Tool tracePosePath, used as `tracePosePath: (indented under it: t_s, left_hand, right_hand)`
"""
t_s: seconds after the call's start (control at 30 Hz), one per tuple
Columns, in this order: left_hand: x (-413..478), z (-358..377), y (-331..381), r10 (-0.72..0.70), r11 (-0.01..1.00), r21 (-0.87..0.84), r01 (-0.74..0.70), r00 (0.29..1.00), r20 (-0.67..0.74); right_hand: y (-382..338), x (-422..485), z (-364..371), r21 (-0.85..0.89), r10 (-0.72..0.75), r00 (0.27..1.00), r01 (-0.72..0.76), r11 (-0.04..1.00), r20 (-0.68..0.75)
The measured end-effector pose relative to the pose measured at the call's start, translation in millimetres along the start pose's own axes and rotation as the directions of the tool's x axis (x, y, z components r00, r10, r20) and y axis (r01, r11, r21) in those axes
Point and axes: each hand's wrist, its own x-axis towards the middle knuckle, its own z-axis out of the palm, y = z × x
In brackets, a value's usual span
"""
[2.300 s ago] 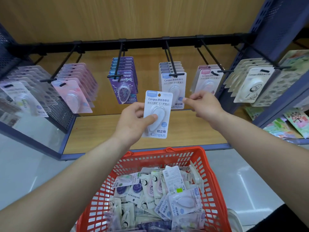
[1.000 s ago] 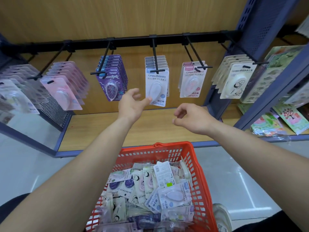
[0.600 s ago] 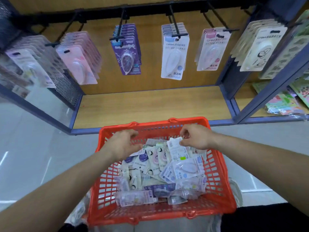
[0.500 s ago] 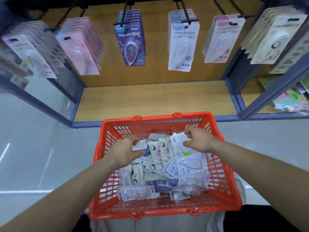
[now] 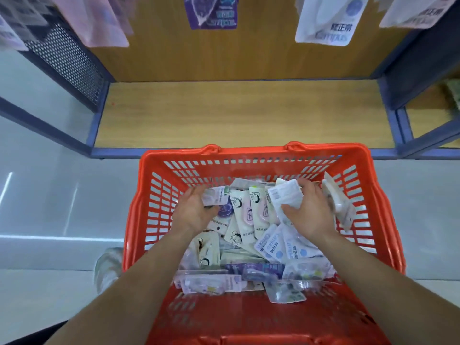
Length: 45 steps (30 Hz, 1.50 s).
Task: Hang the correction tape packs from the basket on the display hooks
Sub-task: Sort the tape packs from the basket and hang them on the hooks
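Seen from the head camera, the red basket (image 5: 249, 152) stands right in front of the wooden shelf (image 5: 236, 113). It is heaped with correction tape packs (image 5: 271, 247) in white, lilac and purple, lying loose and overlapping. Both hands are down inside it. The left hand (image 5: 195, 212) curls its fingers round a pale pack (image 5: 216, 195) at the far left of the pile. The right hand (image 5: 310, 215) grips a white barcode pack (image 5: 286, 195), tilted up. Hung packs (image 5: 323, 23) dangle above the shelf
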Motion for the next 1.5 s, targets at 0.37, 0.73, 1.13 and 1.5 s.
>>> tracePosePath:
  t_s: [0.37,0.73,1.13,1.5]
  left_hand:
    - [2,2,-4,0.023,0.994,0.101,-0.032,0.995,0.096]
    - [-27,-7,-3,-0.05,0.989,-0.135,0.057,0.997,0.05]
    - [-47,-36,36,0.028,0.765,-0.644,-0.02,1.0,0.003]
    - [-53,-2,41,0.016,0.668,-0.736,0.11,0.987,0.163]
  right_hand:
    - [7,5,1,0.266,0.056,0.997,-0.066,0.962,0.045]
    - [-8,-11,-32,0.215,0.003,1.0,0.004,0.977,-0.031]
    - [-54,-26,-19,0.52,-0.172,0.985,0.132,0.844,0.03]
    - [-64,-26,-7,0.627,-0.184,0.94,-0.04,0.778,0.288]
